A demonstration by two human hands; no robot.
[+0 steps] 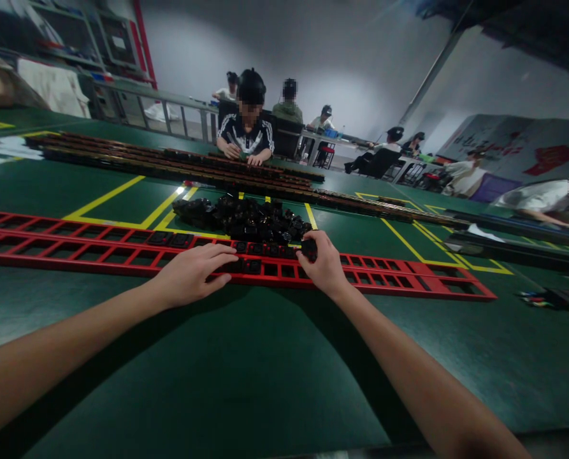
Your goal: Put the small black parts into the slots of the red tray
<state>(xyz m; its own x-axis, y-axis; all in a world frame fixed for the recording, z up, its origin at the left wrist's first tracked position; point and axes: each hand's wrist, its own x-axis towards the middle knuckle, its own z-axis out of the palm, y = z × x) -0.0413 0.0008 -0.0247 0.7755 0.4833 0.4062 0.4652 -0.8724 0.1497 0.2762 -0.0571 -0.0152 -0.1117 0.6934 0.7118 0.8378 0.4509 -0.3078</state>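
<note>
A long red frame (284, 278) with two rows of rectangular openings lies across the green table in front of me. Small square black parts (252, 266) sit in several of its middle openings. My left hand (193, 273) rests over the frame with its fingers stretched out, touching it near these parts. Between the thumb and fingers of my right hand (326, 262) is a black square part (309, 249), held at the frame's back row. Just behind the frame is a heap of loose black parts (250, 217).
Long dark strips (188, 171) lie across the table behind the heap. A co-worker (246, 131) sits beyond them, hands on the strips. Yellow tape lines (105, 197) mark the tabletop. At the right are black bars (513, 245) and a bundle of dark cables (556, 298).
</note>
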